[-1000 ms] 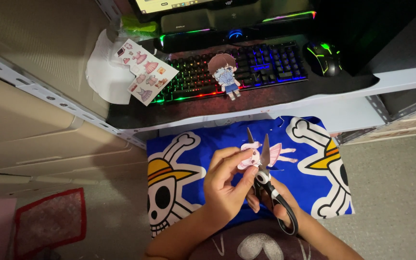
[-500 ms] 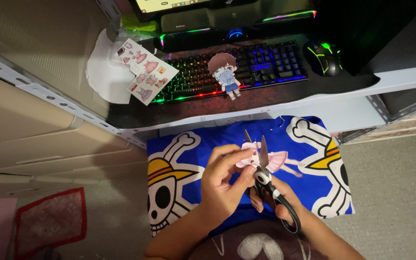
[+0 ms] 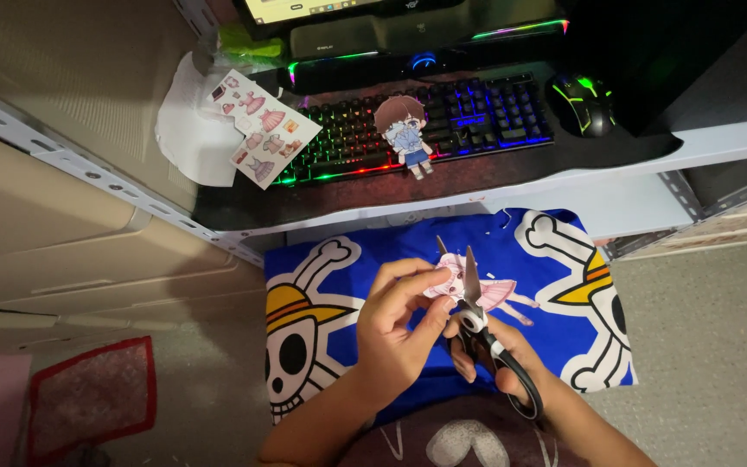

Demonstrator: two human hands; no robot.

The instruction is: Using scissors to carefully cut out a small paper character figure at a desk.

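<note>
While left hand (image 3: 395, 333) pinches the pink paper cutout (image 3: 477, 290), right hand (image 3: 499, 359) grips scissors (image 3: 486, 333) w/ blades open beside it.

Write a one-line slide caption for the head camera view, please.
Left hand holds a pink paper figure while right hand cuts it with scissors over a blue skull-print cloth.

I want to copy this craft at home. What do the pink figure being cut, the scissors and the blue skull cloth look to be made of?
Pink figure: thin printed paper, likely; flat, matte, flexes between the left hand's fingers.
Scissors: bare metal blades with a dull shine; black handles, probably plastic.
Blue cloth: soft printed fabric; it drapes and wrinkles.
</note>
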